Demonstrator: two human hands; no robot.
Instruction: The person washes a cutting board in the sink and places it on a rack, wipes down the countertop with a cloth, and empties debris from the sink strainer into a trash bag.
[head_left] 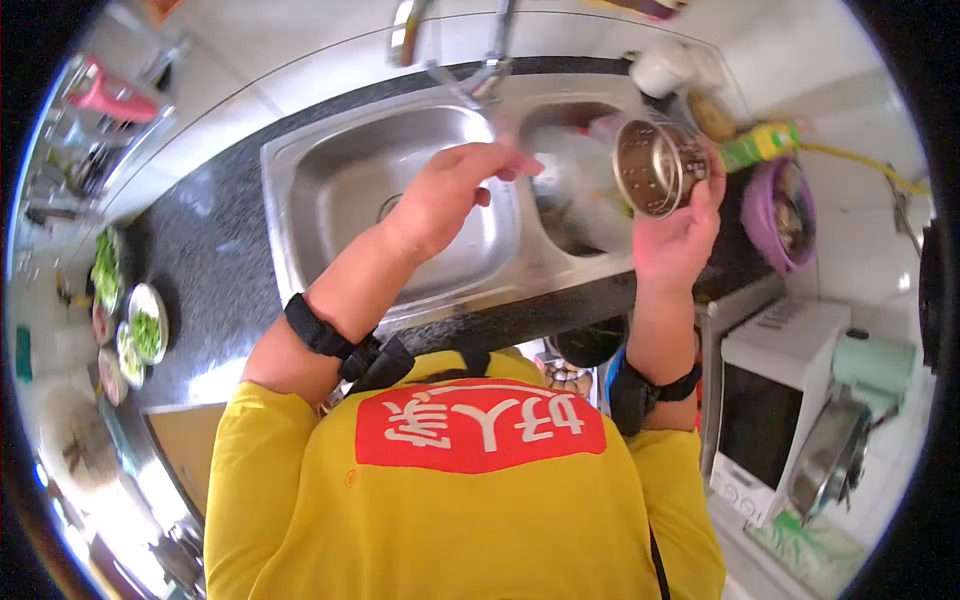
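Note:
My right hand (687,215) holds a small perforated metal cup (640,165), tilted with its open side facing left, above the right edge of the smaller sink. My left hand (455,185) is over the divider between the two basins, fingers partly curled and pointing right; the fingertips are blurred and nothing is clearly seen in them. Below it lies the large steel basin (350,190). In the smaller basin (545,120) is a whitish translucent plastic bag (585,190). The faucet (485,80) stands behind the divider.
A purple basin (762,225), a green-yellow bottle (760,147) and a white mug (662,68) stand at the right. Small plates of chopped greens (147,335) are on the dark counter (205,260) at the left. A white toaster oven (770,360) sits lower right.

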